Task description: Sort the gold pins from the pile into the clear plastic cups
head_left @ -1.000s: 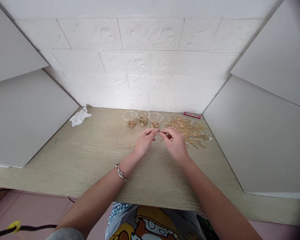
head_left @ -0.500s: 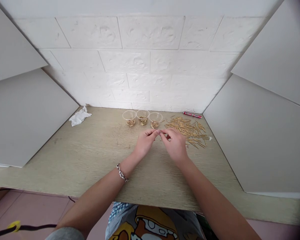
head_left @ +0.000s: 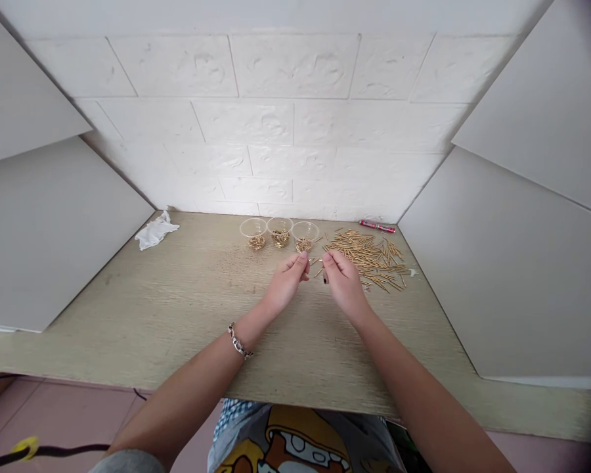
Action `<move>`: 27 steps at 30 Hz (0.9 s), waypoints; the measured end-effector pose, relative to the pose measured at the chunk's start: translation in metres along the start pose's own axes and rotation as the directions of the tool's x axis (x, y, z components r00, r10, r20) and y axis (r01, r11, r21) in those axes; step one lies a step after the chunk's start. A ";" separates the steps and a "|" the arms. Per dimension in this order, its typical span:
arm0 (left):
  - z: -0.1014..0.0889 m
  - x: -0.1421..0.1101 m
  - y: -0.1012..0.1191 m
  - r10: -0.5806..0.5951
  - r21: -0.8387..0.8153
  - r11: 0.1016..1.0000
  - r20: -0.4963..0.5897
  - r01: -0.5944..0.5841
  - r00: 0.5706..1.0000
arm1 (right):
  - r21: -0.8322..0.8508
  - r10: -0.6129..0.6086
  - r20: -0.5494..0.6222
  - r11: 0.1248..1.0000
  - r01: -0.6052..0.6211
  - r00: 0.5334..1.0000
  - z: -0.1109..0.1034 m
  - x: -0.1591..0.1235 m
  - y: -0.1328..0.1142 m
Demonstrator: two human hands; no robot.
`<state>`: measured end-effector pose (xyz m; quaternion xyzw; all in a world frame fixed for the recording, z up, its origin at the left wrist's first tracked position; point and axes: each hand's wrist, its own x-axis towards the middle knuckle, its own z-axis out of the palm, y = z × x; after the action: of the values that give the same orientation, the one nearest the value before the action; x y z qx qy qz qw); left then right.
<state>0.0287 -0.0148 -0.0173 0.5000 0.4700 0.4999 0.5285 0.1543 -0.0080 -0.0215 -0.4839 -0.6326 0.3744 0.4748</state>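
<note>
My left hand (head_left: 286, 279) is closed in a pinch just in front of the rightmost clear cup (head_left: 305, 231). My right hand (head_left: 343, 279) is pinched too, a short gap away, at the left side of a pile of thin gold-coloured metal rods (head_left: 359, 247). What either hand holds is too small or hidden to make out. A few loose gold rods (head_left: 318, 272) lie on the table between the hands. Small gold pieces fill the bottom of the middle cup (head_left: 280, 238) and of the left cup (head_left: 257, 242).
A crumpled white tissue (head_left: 156, 231) lies at the back left of the table (head_left: 177, 309). A red tube-like packet (head_left: 377, 226) sits behind the rods. Fine crumbs (head_left: 239, 259) are scattered left of my hands. Grey panels (head_left: 517, 276) flank the table, and a white brick-patterned wall (head_left: 270, 125) closes the back.
My hands were touching at the fingertips and have moved apart, left hand slightly left and right hand slightly right. Loose rods now show in the gap.
</note>
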 end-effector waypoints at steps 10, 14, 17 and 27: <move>0.001 -0.003 -0.001 -0.015 -0.014 1.000 0.111 0.016 0.994 | 0.187 0.028 0.144 0.981 -0.055 0.989 0.005 0.002 0.010; 0.000 -0.002 -0.002 0.001 0.007 1.000 0.112 -0.002 0.994 | 0.206 0.037 0.158 0.976 -0.069 0.987 0.006 0.002 0.010; 0.000 -0.001 -0.003 0.005 0.010 1.000 0.122 -0.006 0.992 | 0.261 0.053 0.159 0.961 -0.094 0.986 0.006 0.002 0.010; 0.001 -0.001 -0.004 0.016 0.021 1.000 0.120 -0.019 0.993 | 0.366 0.089 0.191 0.918 -0.155 0.978 0.007 0.001 0.006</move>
<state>0.0298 -0.0161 -0.0212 0.5391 0.4386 0.4684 0.5455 0.1487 -0.0052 -0.0285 -0.3878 -0.5551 0.5584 0.4792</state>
